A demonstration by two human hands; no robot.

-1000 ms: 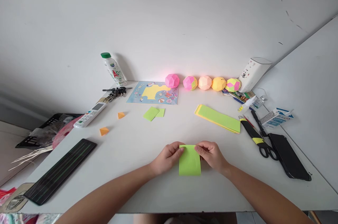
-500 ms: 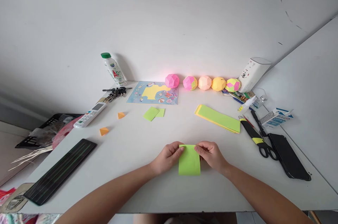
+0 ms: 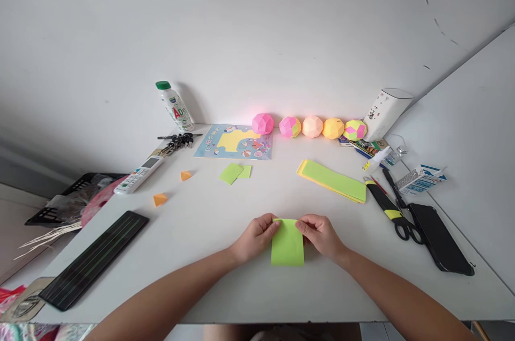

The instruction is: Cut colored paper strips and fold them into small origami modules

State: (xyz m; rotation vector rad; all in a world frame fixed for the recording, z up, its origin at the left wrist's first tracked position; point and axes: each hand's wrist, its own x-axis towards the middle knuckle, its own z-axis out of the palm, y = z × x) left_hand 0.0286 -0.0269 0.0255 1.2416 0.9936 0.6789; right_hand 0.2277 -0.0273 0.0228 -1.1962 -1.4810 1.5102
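Observation:
A green paper point(image 3: 287, 246) is held above the front middle of the table, its top edge pinched at both corners. My left hand point(image 3: 257, 236) is closed on the upper left corner, thumb on top. At the upper right corner my right hand point(image 3: 321, 235) grips it the same way. The fingers behind the paper are hidden. Beyond the hands lie two small green paper pieces point(image 3: 231, 173), one partly over the other. To the right rests a stack of green and yellow paper strips point(image 3: 333, 181). Two small orange folded pieces point(image 3: 160, 199) sit on the left.
Several faceted paper balls point(image 3: 313, 127) line the wall, beside a blue printed card point(image 3: 205, 146). On the left are a bottle point(image 3: 176, 108), keys point(image 3: 177, 141), a remote point(image 3: 139, 175) and a black panel point(image 3: 94, 260). Scissors point(image 3: 388, 207), a glue bottle point(image 3: 376, 159) and a black case point(image 3: 438, 239) lie right.
The paper and both hands have shifted very slightly left, with the grip on the top corners kept. The view has moved a little; the other things stay in place.

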